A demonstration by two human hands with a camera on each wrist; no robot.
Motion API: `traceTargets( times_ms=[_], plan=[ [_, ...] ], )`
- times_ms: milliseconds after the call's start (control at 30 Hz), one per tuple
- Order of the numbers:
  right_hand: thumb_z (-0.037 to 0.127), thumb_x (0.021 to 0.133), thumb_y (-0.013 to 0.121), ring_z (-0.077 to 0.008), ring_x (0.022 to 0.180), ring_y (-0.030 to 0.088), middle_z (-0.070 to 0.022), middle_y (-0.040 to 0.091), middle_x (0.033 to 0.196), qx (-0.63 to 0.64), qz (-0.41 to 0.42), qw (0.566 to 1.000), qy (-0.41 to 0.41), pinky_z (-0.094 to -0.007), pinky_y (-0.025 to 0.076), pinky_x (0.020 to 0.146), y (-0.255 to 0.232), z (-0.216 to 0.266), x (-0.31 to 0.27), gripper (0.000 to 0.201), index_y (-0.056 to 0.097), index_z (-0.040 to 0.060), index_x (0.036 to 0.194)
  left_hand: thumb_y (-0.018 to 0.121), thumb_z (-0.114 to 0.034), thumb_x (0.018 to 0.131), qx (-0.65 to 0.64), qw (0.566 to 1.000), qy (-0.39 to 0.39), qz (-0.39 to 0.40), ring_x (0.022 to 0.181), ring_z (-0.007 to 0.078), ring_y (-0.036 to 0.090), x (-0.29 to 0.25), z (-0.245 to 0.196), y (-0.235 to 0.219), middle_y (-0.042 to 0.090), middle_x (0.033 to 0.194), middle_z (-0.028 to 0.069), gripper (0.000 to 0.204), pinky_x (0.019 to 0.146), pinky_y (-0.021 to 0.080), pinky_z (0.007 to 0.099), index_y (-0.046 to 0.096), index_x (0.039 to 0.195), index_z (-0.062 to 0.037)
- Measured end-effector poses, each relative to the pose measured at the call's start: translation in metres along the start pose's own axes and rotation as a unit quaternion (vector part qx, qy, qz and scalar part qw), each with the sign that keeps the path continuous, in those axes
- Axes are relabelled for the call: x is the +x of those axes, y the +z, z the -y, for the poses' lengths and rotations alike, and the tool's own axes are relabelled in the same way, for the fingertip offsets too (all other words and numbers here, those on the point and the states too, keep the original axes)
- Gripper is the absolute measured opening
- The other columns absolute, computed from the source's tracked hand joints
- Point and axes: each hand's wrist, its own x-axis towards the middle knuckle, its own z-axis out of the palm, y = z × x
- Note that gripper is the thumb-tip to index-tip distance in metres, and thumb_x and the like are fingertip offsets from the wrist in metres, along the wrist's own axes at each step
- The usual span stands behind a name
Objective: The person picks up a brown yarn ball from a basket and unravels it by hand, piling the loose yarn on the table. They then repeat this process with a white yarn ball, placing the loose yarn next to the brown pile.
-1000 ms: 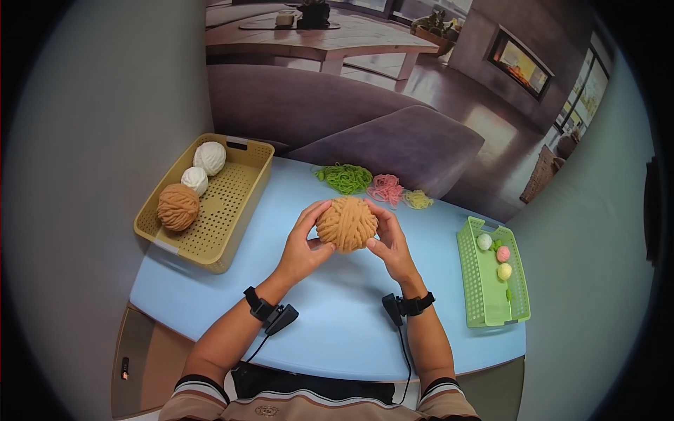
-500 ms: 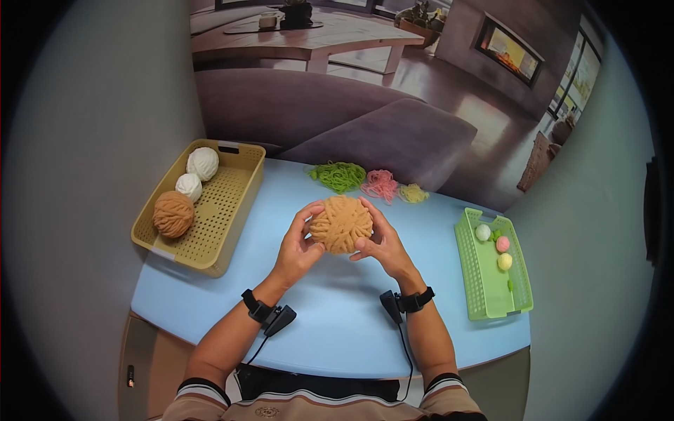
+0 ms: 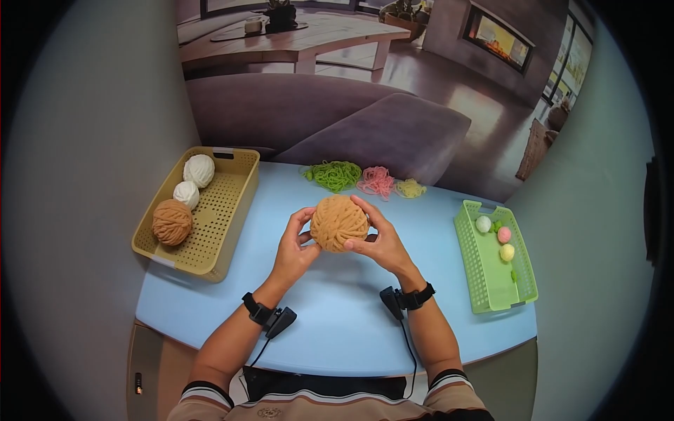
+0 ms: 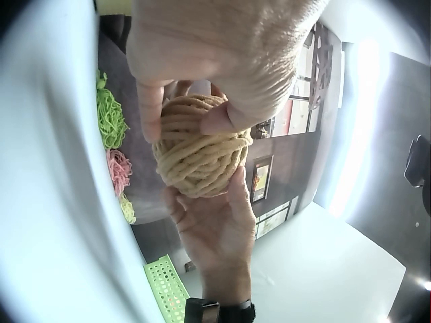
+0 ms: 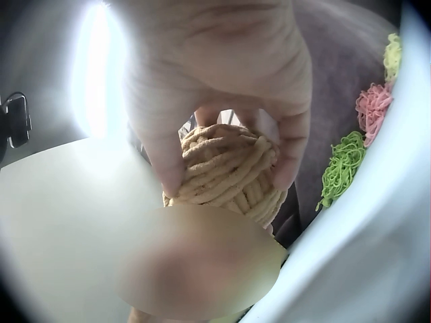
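Observation:
Between both hands, a tan ball of thick yarn [image 3: 339, 223] is held up over the blue table [image 3: 330, 309]. The left hand [image 3: 293, 245] grips its left side, with the thumb on the near face. On the opposite side the right hand [image 3: 382, 238] grips it, thumb across the lower front and fingers at the upper edge. In the left wrist view the strands of the yarn ball [image 4: 202, 151] run in crossing bands, with fingers and thumbs curled against it. A blurred patch covers part of the right wrist view below the yarn ball [image 5: 232, 171].
A tan basket [image 3: 228, 231] at left holds two white yarn balls and a brown yarn ball [image 3: 172, 222]. Green yarn [image 3: 333, 175], pink yarn [image 3: 377, 182] and pale yellow yarn [image 3: 410, 188] lie along the back edge. At right, a green basket [image 3: 491, 302] contains several small balls.
The yarn ball has turned between the hands, so its strands face differently. The right thumb has moved slightly left across its front. The head view has shifted a little.

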Motion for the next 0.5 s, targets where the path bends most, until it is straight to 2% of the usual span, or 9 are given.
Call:
traceTargets(
  times_ms=[133, 333, 433, 500],
  plan=[
    [0.025, 0.077, 0.087, -0.0278, 0.136, 0.045, -0.0116, 0.040, 0.151, -0.013, -0.002, 1.000, -0.002, -0.0367, 0.060, 0.094, 0.001, 0.002, 0.000, 0.087, 0.044, 0.0132, 0.152, 0.071, -0.004, 0.086, -0.081, 0.996, -0.038, 0.007, 0.123, 0.0253, 0.057, -0.001, -0.004, -0.003, 0.044, 0.143, 0.0156, 0.068, 0.099, 0.054, 0.0366, 0.035, 0.144, -0.0047],
    [0.022, 0.077, 0.087, -0.0290, 0.138, 0.044, -0.0127, 0.039, 0.153, -0.060, 0.004, 0.998, -0.012, -0.0388, 0.059, 0.096, 0.010, 0.008, 0.000, 0.085, 0.046, 0.0133, 0.150, 0.070, -0.014, 0.091, 0.052, 0.998, -0.002, -0.030, 0.122, 0.0238, 0.057, -0.006, -0.006, 0.008, 0.047, 0.138, 0.0145, 0.059, 0.097, 0.055, 0.0355, 0.037, 0.139, -0.0026],
    [0.018, 0.076, 0.086, -0.0298, 0.138, 0.045, -0.0133, 0.038, 0.154, -0.085, 0.006, 0.996, -0.026, -0.0400, 0.058, 0.098, 0.012, 0.008, -0.001, 0.084, 0.046, 0.0134, 0.150, 0.070, -0.013, 0.092, 0.096, 0.994, 0.040, -0.038, 0.125, 0.0238, 0.055, -0.001, 0.005, 0.002, 0.049, 0.134, 0.0142, 0.054, 0.098, 0.055, 0.0354, 0.040, 0.135, -0.0007],
    [0.015, 0.075, 0.086, -0.0302, 0.138, 0.045, -0.0135, 0.037, 0.155, -0.085, 0.006, 0.996, -0.027, -0.0405, 0.058, 0.099, 0.013, 0.007, -0.001, 0.084, 0.047, 0.0133, 0.149, 0.068, -0.010, 0.092, 0.084, 0.995, 0.031, -0.039, 0.128, 0.0244, 0.053, -0.001, 0.004, 0.000, 0.050, 0.132, 0.0145, 0.050, 0.098, 0.055, 0.0356, 0.041, 0.133, 0.0005]
  ],
)
